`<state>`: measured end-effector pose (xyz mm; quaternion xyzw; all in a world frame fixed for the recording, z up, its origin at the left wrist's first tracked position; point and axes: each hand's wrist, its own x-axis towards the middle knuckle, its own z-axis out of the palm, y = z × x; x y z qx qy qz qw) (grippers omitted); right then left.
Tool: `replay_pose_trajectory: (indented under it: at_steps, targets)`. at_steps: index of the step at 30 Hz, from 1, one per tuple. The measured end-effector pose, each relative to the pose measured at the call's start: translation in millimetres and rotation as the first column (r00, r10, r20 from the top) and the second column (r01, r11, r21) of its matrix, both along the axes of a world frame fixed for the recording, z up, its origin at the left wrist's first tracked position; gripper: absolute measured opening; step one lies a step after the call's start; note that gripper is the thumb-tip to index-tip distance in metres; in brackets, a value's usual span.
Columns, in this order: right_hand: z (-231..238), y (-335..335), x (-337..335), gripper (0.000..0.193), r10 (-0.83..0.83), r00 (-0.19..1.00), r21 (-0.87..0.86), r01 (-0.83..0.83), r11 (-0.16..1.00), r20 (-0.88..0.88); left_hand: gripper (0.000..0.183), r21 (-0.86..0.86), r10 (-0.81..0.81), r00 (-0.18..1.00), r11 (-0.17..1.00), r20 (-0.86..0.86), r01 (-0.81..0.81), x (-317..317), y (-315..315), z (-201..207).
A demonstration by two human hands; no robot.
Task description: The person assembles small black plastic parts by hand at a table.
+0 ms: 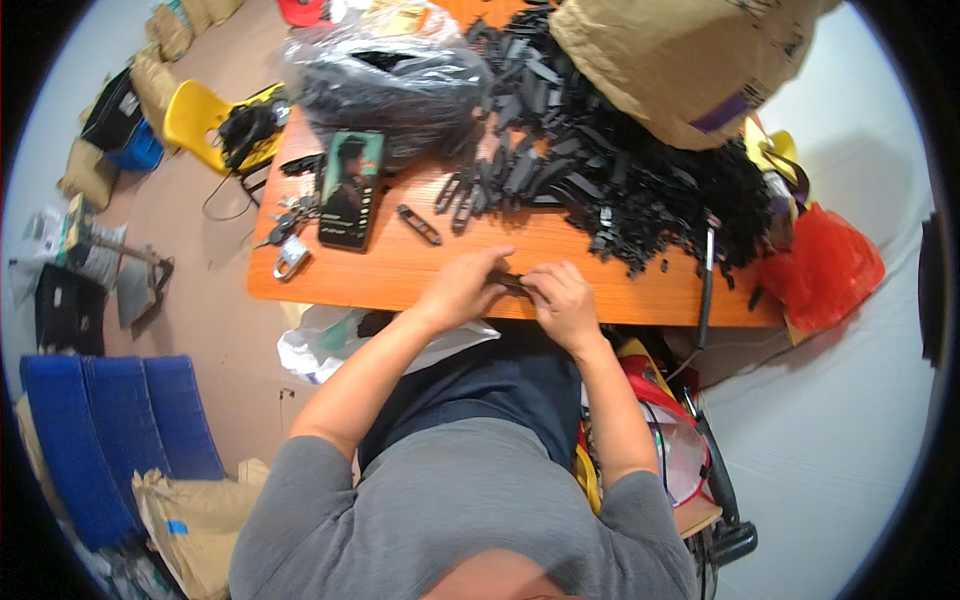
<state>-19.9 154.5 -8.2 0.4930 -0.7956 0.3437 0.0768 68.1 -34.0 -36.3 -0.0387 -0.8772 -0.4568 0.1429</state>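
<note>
Close to the near edge of the table, my left hand (468, 284) and my right hand (563, 302) pinch a small dark plastic part (511, 281) between them, one at each end. Fingers cover most of it, so its exact kind cannot be told. A similar slim black part with slots (418, 225) lies just beyond my left hand. Farther off, a big heap of loose black plastic pieces (590, 170) spreads over the table.
A dark case with a picture (350, 190), keys (288, 220) and a padlock (291, 258) lie left. A clear bag (390, 85) and brown paper sack (680, 60) sit behind. At right are a black-handled tool (707, 285) and red bag (822, 268); the orange table (370, 290) ends before me.
</note>
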Motion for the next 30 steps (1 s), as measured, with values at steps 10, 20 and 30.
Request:
replay_pose_trajectory:
  at_steps: [10, 20, 30]
  targets:
    - [2, -1, 3, 0.015, -0.006, 0.999, 0.004, 0.006, 1.000, 0.042, 0.058, 0.007, -0.029, 0.999, 1.000, -0.046, 0.029, -1, -2, -2]
    - [12, 5, 14, 0.015, -0.167, 0.978, 0.257, 0.130, 0.958, 0.129, 0.047, -0.099, 0.004, 0.998, 0.995, -0.056, -0.009, 5, 0, 12]
    - [-12, 40, -34, 0.013, -0.502, 0.864, -0.027, 0.501, 0.865, -0.028, 0.034, -0.705, 0.241, 0.947, 0.634, -0.212, -0.319, 16, -103, 43]
